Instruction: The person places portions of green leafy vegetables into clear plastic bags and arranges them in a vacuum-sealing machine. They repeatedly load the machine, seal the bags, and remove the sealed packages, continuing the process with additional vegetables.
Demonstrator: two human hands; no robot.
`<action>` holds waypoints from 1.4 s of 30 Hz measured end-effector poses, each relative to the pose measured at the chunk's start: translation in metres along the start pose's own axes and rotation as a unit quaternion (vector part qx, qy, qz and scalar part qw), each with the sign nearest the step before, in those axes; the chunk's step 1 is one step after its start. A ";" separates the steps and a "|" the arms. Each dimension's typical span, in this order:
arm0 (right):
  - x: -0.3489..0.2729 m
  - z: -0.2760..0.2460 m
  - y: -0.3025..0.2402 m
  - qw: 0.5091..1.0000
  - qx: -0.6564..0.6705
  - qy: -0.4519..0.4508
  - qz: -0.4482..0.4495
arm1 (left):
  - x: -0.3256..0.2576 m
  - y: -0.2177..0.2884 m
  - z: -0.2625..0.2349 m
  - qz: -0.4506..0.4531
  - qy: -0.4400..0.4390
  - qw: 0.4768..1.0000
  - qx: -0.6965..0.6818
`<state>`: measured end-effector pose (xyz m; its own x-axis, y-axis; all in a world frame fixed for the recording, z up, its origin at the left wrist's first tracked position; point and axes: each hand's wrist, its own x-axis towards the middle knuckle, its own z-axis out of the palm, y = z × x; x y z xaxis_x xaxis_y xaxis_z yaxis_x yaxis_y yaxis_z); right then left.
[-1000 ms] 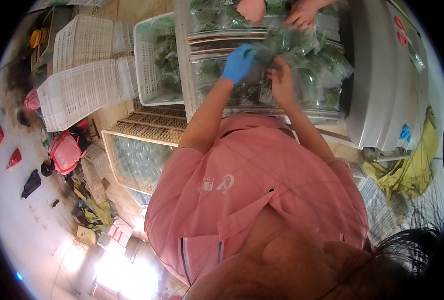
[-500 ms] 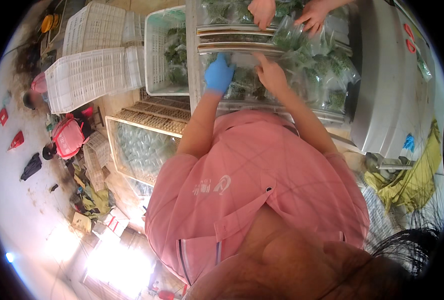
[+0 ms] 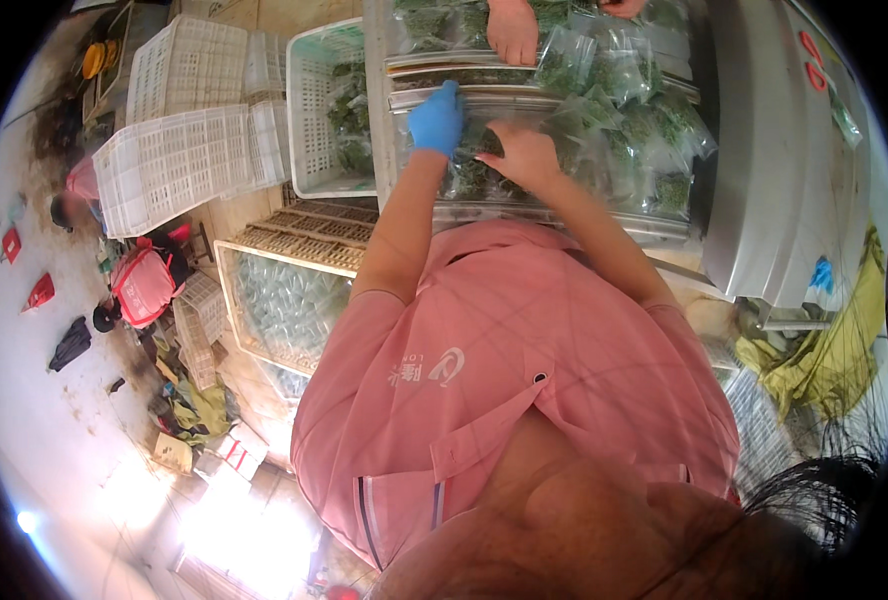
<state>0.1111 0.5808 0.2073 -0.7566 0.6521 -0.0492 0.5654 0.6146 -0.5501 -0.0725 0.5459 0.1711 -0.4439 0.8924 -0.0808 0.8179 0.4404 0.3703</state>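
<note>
My left hand [image 3: 436, 122], in a blue glove, lies at the left end of a pale metal bar [image 3: 509, 96], fingers stretched toward it. My bare right hand [image 3: 526, 155] is over clear plastic bags of green leafy sprigs [image 3: 474, 178], its thumb and fingers apart and seemingly holding nothing. More filled bags [image 3: 654, 140] are heaped right of it. Across the bars, a co-worker's hand [image 3: 513, 32] rests near another row of bags [image 3: 426, 28]. The co-worker's other hand [image 3: 623, 6] is partly cut off at the top edge.
Left of the worktop stands a white crate [image 3: 300, 130] with green sprigs inside. Below it, a tan-rimmed crate [image 3: 226, 300] holds many clear bags. Stacked white baskets [image 3: 179, 150] are farther left. A grey metal cover [image 3: 774, 150] with red-handled scissors [image 3: 814, 75] bounds the right side.
My right hand has drawn back from the bar toward me and its fingers have spread. The co-worker's hands have moved, one nearly leaving the view. My left hand stays near the bar.
</note>
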 end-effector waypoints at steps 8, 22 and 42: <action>-0.029 -0.015 0.003 0.999 0.010 0.048 -0.001 | 0.014 0.018 -0.013 -0.076 -0.037 0.996 -0.003; -0.115 -0.046 0.057 0.936 0.277 0.141 0.169 | -0.050 0.070 0.011 0.229 -0.105 0.920 -0.301; -0.084 -0.042 0.081 0.949 0.042 0.172 0.261 | 0.004 0.081 0.051 0.162 -0.218 0.962 0.002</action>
<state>0.2349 0.5945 0.2021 -0.2208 0.9731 -0.0656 0.7946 0.1405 -0.5906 0.0106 0.5899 0.1532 0.0306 0.9389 -0.3429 0.8896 0.1308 0.4376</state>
